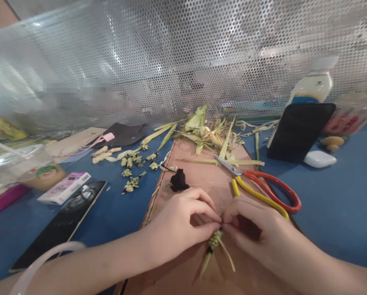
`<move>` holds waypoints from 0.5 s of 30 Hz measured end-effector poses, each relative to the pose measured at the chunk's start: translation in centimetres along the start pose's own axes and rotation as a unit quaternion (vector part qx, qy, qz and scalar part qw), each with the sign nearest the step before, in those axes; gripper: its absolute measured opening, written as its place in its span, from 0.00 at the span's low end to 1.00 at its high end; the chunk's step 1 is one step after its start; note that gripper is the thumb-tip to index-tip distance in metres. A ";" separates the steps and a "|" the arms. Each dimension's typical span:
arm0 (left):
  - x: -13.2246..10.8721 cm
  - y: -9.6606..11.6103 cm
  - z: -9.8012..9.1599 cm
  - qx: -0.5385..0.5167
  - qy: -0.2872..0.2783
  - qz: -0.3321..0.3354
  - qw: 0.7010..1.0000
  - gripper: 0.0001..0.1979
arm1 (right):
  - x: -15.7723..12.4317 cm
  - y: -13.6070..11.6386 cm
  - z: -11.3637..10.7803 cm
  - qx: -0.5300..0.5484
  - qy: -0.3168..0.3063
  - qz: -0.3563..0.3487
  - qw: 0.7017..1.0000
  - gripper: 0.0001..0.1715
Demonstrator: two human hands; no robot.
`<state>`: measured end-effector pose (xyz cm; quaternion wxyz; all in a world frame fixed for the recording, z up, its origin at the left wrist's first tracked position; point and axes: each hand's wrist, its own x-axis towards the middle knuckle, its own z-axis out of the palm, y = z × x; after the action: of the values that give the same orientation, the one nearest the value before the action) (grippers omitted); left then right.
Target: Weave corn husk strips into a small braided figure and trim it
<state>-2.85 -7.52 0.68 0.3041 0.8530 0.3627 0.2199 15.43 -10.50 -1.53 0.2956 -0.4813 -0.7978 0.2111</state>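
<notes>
My left hand [180, 223] and my right hand [257, 229] meet over a brown board [202, 180], fingertips pinched together on a small woven leaf piece [214, 239]. Its loose green-yellow strip ends hang down toward me below the fingers. Both hands are closed on the top of the piece. A black clump [179, 180] lies on the board just beyond my left hand. Scissors with red and yellow handles [263, 188] rest on the board beyond my right hand.
A heap of leaf strips [208, 133] lies at the board's far end. Several small woven pieces [131, 168] sit on the blue table at left. A phone [63, 221], a small box [65, 187] and a propped black tablet [298, 129] stand around; a perforated metal screen [183, 61] closes the back.
</notes>
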 end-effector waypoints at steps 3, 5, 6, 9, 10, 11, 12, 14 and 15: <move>0.1 0.0 0.0 -0.031 -0.012 -0.031 0.999 0.04 | 0.1 0.0 0.0 -0.010 0.007 -0.001 1.000 0.09; 0.1 0.0 0.0 -0.047 -0.016 -0.044 0.998 0.04 | 0.1 0.0 -0.1 -0.015 0.010 -0.002 1.000 0.09; 0.1 0.0 0.0 -0.053 -0.017 -0.048 0.997 0.04 | 0.1 0.0 -0.1 -0.016 0.009 -0.003 1.000 0.09; 0.2 0.0 0.0 -0.065 -0.027 -0.060 0.996 0.03 | 0.1 0.0 -0.1 -0.019 0.004 -0.004 1.000 0.09; 0.2 0.0 0.0 -0.067 -0.030 -0.063 0.995 0.03 | 0.1 0.0 -0.1 -0.021 0.004 -0.005 1.000 0.09; 0.2 0.0 -0.1 -0.068 -0.032 -0.065 0.995 0.03 | 0.1 0.0 -0.1 -0.022 0.004 -0.005 1.000 0.09; 0.2 0.0 -0.1 -0.068 -0.034 -0.066 0.995 0.03 | 0.1 0.0 -0.1 -0.024 0.004 -0.002 1.000 0.09; 0.3 -0.1 -0.1 -0.069 -0.036 -0.067 0.995 0.03 | 0.0 0.1 0.0 -0.025 0.002 0.003 1.000 0.08; 0.3 -0.2 -0.1 -0.069 -0.037 -0.067 0.995 0.03 | 0.0 0.2 0.0 -0.024 -0.001 0.005 1.000 0.08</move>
<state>-2.75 -7.15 0.69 0.3899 0.8109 0.3918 0.1921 15.51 -10.42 -1.68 0.2827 -0.4918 -0.8004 0.1938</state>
